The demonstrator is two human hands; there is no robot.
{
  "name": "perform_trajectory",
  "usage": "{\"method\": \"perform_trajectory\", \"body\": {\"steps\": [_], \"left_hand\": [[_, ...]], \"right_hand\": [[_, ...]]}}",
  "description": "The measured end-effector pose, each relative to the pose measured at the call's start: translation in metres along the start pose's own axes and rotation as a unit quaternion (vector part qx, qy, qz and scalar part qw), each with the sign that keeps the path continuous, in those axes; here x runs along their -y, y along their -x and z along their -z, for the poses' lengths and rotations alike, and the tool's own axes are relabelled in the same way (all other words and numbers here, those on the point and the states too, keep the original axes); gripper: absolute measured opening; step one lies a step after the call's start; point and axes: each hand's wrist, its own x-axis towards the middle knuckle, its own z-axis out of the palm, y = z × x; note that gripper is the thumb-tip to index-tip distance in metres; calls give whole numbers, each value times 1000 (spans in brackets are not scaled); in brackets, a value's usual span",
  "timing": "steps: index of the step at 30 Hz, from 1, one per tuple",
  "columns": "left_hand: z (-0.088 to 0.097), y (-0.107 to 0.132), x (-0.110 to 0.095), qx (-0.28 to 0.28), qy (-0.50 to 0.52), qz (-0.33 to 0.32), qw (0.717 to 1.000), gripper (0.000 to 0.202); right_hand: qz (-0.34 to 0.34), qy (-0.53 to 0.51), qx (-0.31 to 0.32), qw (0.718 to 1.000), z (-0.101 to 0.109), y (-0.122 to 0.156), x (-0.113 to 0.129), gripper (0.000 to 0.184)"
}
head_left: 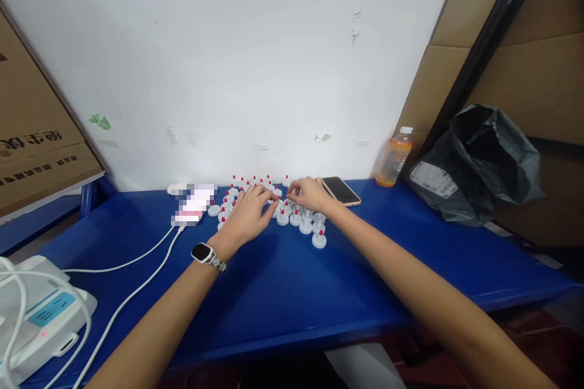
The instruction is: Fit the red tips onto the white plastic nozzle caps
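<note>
Left hand [250, 211]: palm down over the cluster, thumb and forefinger close together beside a red tip; whether they pinch it cannot be told.
Right hand [310, 194]: fingers curled, fingertips drawn together; anything between them is hidden.
Nozzle caps [295, 219]: white with red tips, grouped upright on the blue desk [283, 292] beneath and between the hands; one at far left shows no red tip.
Toppling hazard: a sweeping wrist or forearm may tip closely packed caps; the front-right cap [319, 240] appears most exposed.
Snag hazard: the left forearm lies near the charging cable [152, 282]; catching it could drag the left smartphone [194, 203].
Carton lettering [31, 143]: dark Chinese characters, not reliably legible.
Bag label [433, 179]: white, printed; text too small.
Bottle label [400, 162]: unreadable.
Left smartphone screen: pixelated; no readable content.
</note>
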Motion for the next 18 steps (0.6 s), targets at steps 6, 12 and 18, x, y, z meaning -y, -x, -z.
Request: {"method": "perform_trajectory", "body": {"steps": [6,12,18], "left_hand": [[7,14,5,-48,28,33,998,27],[10,29,17,-2,58,46,997,39],[19,40,40,-12,44,111,993,43]], "right_hand": [[24,-174,-74,982,3,5,18,12],[74,-390,-44,917,-5,18,61,18],[122,-153,-54,979,-26,16,69,14]]}}
